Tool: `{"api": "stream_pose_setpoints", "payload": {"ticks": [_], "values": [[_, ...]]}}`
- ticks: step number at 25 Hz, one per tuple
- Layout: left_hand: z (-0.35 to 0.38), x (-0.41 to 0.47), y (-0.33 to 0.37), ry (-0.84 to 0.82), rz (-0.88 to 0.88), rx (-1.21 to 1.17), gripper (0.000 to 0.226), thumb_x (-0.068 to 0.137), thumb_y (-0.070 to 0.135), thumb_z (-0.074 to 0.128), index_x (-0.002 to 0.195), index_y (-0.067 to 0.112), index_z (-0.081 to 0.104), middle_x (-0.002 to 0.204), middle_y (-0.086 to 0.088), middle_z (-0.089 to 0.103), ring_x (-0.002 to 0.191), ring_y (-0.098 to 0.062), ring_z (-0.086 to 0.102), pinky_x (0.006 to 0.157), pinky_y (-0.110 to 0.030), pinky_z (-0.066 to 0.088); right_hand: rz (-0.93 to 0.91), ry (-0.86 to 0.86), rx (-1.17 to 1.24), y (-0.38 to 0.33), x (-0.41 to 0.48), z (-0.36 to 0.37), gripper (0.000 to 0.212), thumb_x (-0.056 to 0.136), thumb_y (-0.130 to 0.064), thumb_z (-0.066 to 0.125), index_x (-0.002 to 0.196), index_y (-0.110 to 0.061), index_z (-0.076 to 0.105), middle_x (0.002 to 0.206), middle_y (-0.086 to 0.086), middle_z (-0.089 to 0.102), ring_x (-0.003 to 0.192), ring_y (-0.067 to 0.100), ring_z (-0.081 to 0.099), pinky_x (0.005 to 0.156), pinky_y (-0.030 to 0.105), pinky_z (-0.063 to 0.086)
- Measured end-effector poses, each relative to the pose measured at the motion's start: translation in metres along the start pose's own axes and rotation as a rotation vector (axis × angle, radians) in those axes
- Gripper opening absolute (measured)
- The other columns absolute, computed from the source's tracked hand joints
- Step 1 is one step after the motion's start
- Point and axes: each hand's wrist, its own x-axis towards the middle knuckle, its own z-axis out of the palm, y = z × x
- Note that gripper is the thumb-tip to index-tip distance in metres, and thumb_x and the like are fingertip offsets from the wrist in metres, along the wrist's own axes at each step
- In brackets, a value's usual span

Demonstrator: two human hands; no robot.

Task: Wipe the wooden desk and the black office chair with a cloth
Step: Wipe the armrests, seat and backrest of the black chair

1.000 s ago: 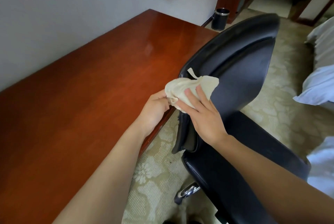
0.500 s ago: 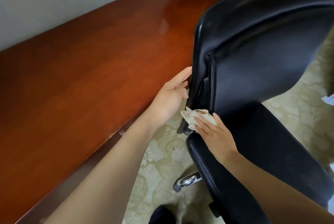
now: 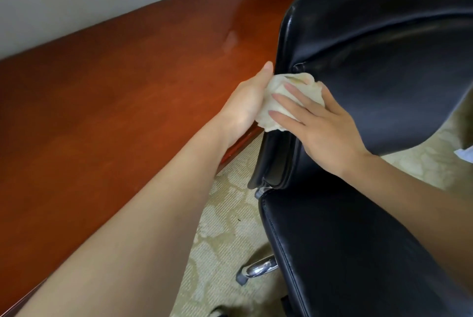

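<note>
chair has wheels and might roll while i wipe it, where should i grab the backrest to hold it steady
Take the backrest by the side edge nearest the desk, coming in from the desk side. That edge is a narrow rolled rim standing nearly upright, probably thin enough to clasp with the thumb in front. The left hand is at that spot, against the cloth.

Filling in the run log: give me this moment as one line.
stage: wiping chair backrest | left hand: against cloth, fingers hidden | right hand: flat fingers pressing cloth | cloth: bunched at backrest edge
</note>
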Motion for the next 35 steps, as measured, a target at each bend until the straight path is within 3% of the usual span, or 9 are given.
{"api": "stream_pose_setpoints", "payload": {"ticks": [4,8,12,16,20,26,30,33,35], "values": [[0.006,-0.003,-0.007,0.027,0.087,-0.042,0.042,0.103,0.043,0.022,0.111,0.027,0.06,0.089,0.019,0.061,0.066,0.017,0.058,0.056,0.001,0.041,0.065,-0.067,-0.106,-0.023,0.004,0.018,0.046,0.086,-0.005,0.045,0.132,-0.007,0.053,0.144,0.011,0.045,0.141,0.026,0.022,0.116,0.044,-0.002],[0.017,0.001,-0.035,0.034,0.158,-0.149,0.04,0.105,0.035,0.017,0.133,0.03,0.045,0.112,0.024,0.053,0.085,0.023,0.053,0.069,0.004,0.038,0.011,-0.414,-0.263,-0.051,-0.011,0.039,0.053,0.081,-0.019,0.061,0.133,-0.009,0.055,0.146,0.008,0.044,0.139,0.021,0.035,0.116,0.046,-0.011],[0.025,0.011,-0.065,0.02,0.111,-0.19,0.044,0.105,0.036,0.018,0.141,0.027,0.042,0.121,0.021,0.052,0.108,0.009,0.048,0.077,-0.002,0.041,-0.028,-0.704,-0.366,-0.074,-0.023,0.06,0.056,0.091,-0.023,0.051,0.143,-0.007,0.039,0.155,0.016,0.022,0.147,0.026,0.006,0.098,0.052,-0.034],[0.028,0.035,-0.071,0.047,0.11,-0.222,0.046,0.104,0.036,0.02,0.14,0.02,0.044,0.14,0.006,0.05,0.123,-0.004,0.048,0.093,-0.018,0.032,-0.062,-0.793,-0.387,-0.084,-0.019,0.087,0.045,0.092,-0.022,0.046,0.136,-0.01,0.048,0.15,0.018,0.031,0.147,0.031,-0.002,0.101,0.052,-0.028],[0.032,0.049,-0.07,0.017,0.158,-0.193,0.047,0.105,0.035,0.018,0.141,0.02,0.044,0.141,0.008,0.05,0.127,-0.003,0.046,0.102,-0.021,0.021,-0.02,-0.9,-0.268,-0.085,-0.016,0.108,0.037,0.093,-0.025,0.05,0.127,-0.013,0.056,0.148,0.016,0.036,0.147,0.03,0.002,0.112,0.048,-0.018],[0.037,0.055,-0.067,0.008,0.173,-0.196,0.046,0.105,0.035,0.017,0.139,0.024,0.045,0.141,0.012,0.049,0.115,0.003,0.049,0.102,-0.022,0.021,0.035,-0.752,-0.051,-0.072,-0.029,0.11,0.039,0.09,-0.015,0.053,0.128,-0.009,0.055,0.146,0.014,0.039,0.142,0.025,0.025,0.109,0.04,-0.023],[0.031,0.045,-0.066,-0.015,0.111,-0.196,0.048,0.103,0.043,0.017,0.141,0.028,0.042,0.143,0.014,0.046,0.121,0.002,0.047,0.109,-0.03,0.022,0.011,-0.435,0.069,-0.058,-0.063,0.079,0.049,0.064,-0.001,0.07,0.113,-0.003,0.066,0.129,0.017,0.058,0.127,0.03,0.05,0.117,0.044,0.004],[0.024,0.028,-0.061,0.026,0.064,-0.167,0.045,0.102,0.044,0.02,0.137,0.031,0.047,0.138,0.018,0.049,0.114,-0.003,0.051,0.11,-0.032,0.029,0.019,-0.334,0.103,-0.042,-0.088,0.034,0.056,0.073,0.007,0.048,0.126,-0.007,0.059,0.135,0.013,0.055,0.133,0.028,0.038,0.116,0.043,0.009],[0.023,0.013,-0.056,0.085,0.001,-0.161,0.039,0.102,0.043,0.024,0.128,0.035,0.052,0.13,0.022,0.053,0.103,-0.009,0.052,0.105,-0.033,0.037,0.163,-0.271,0.21,-0.034,-0.098,0.005,0.06,0.079,0.009,0.034,0.133,-0.014,0.05,0.141,0.006,0.049,0.139,0.023,0.029,0.117,0.041,0.011]]}}
